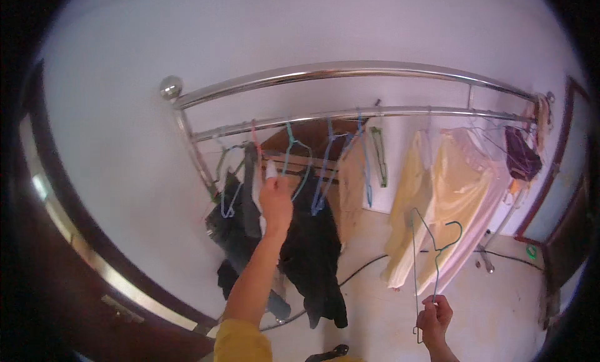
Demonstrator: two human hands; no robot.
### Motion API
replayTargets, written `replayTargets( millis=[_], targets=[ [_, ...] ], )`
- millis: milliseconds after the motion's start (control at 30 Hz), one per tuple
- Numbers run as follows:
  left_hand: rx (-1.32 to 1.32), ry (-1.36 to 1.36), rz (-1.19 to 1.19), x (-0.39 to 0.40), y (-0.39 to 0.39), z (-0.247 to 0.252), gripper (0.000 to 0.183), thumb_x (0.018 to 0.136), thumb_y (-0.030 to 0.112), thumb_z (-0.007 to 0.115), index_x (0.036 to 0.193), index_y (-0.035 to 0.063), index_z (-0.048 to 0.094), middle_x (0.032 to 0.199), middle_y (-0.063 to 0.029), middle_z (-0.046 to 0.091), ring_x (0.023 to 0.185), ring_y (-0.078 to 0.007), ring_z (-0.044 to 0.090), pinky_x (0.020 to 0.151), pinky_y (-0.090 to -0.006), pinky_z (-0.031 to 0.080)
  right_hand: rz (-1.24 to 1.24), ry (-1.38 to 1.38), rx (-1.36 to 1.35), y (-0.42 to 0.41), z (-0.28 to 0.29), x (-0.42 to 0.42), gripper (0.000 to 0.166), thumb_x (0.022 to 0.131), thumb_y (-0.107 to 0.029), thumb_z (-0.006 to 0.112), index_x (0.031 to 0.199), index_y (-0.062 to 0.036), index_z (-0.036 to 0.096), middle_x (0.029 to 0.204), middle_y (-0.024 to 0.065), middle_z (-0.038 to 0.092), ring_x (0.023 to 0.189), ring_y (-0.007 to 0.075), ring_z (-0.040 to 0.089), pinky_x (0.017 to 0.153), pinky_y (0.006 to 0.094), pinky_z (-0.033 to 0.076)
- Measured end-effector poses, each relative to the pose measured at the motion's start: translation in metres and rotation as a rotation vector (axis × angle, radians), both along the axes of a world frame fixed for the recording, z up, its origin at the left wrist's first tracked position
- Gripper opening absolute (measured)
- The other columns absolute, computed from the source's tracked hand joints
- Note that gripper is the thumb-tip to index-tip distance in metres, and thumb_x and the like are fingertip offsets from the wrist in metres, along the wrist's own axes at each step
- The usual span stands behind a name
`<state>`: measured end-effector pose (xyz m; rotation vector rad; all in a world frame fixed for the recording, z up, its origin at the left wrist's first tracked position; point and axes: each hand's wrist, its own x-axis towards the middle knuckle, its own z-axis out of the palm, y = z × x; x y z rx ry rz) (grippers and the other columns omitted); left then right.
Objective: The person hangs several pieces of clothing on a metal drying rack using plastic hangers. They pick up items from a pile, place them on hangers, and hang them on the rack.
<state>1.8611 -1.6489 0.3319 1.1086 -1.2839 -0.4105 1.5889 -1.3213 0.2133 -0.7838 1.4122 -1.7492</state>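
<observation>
My left hand (275, 198) is raised among the hanging clothes, its fingers closed on a bit of white cloth (271, 169). Dark garments (311, 249) hang on both sides of that wrist. Right above the hand is a turquoise hanger (291, 141) hooked on the lower rail; a red hanger (255, 137) hangs just left of it. Low on the right, my right hand (435, 315) grips a bare green wire hanger (438, 256) by its side, with the hook pointing up and right. Behind this hanger hang yellow garments (452, 174).
A steel clothes rack has an upper rail (347, 70) and a lower rail (398, 111). Blue hangers (330, 142) and a green hanger (378, 156) hang mid-rail. Behind are brown cardboard boxes (354, 170). A black cable (365, 267) crosses the floor; a door (555, 170) stands right.
</observation>
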Motion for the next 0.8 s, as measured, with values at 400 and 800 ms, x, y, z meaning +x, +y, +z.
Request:
replayTargets(
  millis=[400,800],
  targets=[
    [0.008,-0.198,0.159,0.025,0.037,0.010,0.026,0.087,0.021,0.051,0.090,-0.0033,0.061,0.086,-0.0214,0.062,0.087,-0.0370,0.058,0.076,-0.0397,0.043,0.201,0.047,-0.088,-0.027,-0.002,0.008,0.012,0.089,-0.014,0.052,0.090,-0.0024,0.051,0.053,-0.0040,0.041,0.043,0.0040,0.037,0.038,0.0220,0.029],
    [0.596,0.226,0.213,0.086,0.262,-0.015,0.011,0.084,0.015,0.062,0.086,0.0041,0.065,0.058,0.0030,0.046,0.048,-0.0048,0.040,0.041,-0.0208,0.027,0.419,0.170,-0.519,-0.051,0.011,0.030,0.023,0.096,-0.028,0.047,0.088,-0.0080,0.040,0.058,-0.0015,0.040,0.039,0.0037,0.030,0.035,0.0218,0.026]
  ],
)
